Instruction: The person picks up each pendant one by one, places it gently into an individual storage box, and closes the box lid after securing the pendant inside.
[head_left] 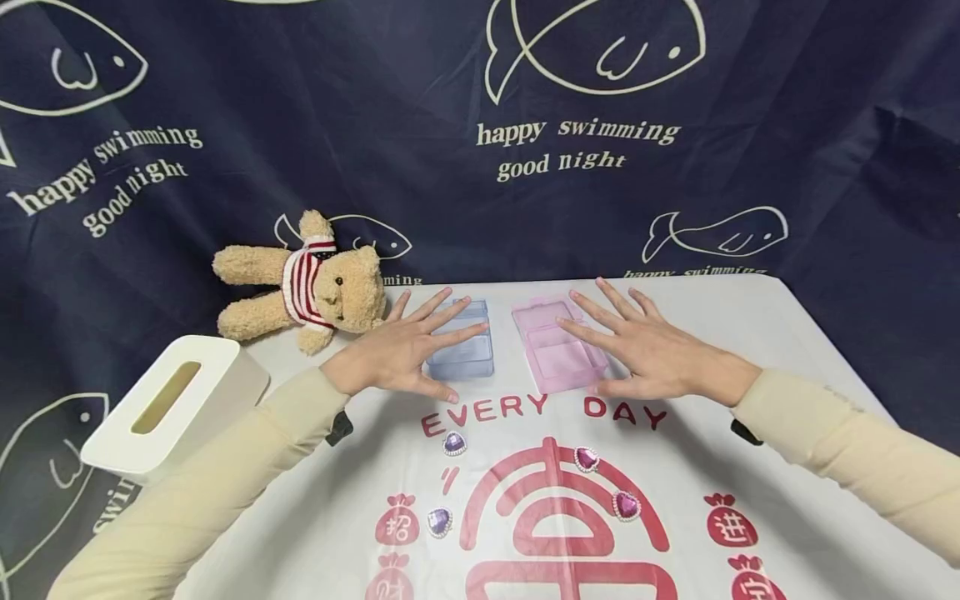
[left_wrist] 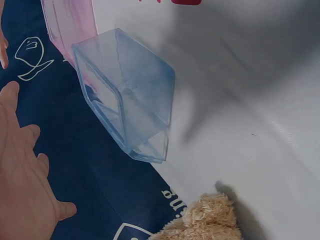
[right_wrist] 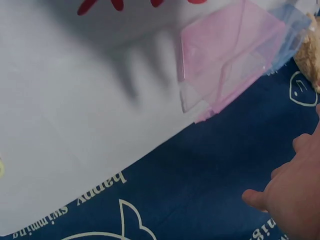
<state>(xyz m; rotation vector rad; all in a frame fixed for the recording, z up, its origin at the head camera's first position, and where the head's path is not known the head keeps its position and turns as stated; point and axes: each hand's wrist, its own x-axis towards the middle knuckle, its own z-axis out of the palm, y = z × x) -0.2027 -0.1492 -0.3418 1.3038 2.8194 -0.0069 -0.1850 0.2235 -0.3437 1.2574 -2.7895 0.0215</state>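
In the head view my left hand point(head_left: 397, 348) spreads its fingers in the air beside a clear blue plastic box point(head_left: 461, 354), overlapping its left part. My right hand point(head_left: 652, 346), fingers also splayed, overlaps the right side of a clear pink plastic box point(head_left: 558, 350). Both boxes have their lids raised at the back. Neither hand holds anything. Nearer the front lie two purple heart gems point(head_left: 454, 443) on the left and two pink heart gems point(head_left: 626, 505) on the right. The left wrist view shows the blue box point(left_wrist: 127, 90) apart from the fingers.
A teddy bear point(head_left: 307, 283) in a striped shirt lies at the back left. Next to it stands a white tissue box point(head_left: 168, 400). The white tablecloth point(head_left: 772, 350) carries red print, and a dark blue fish-patterned curtain point(head_left: 420, 125) hangs behind the table.
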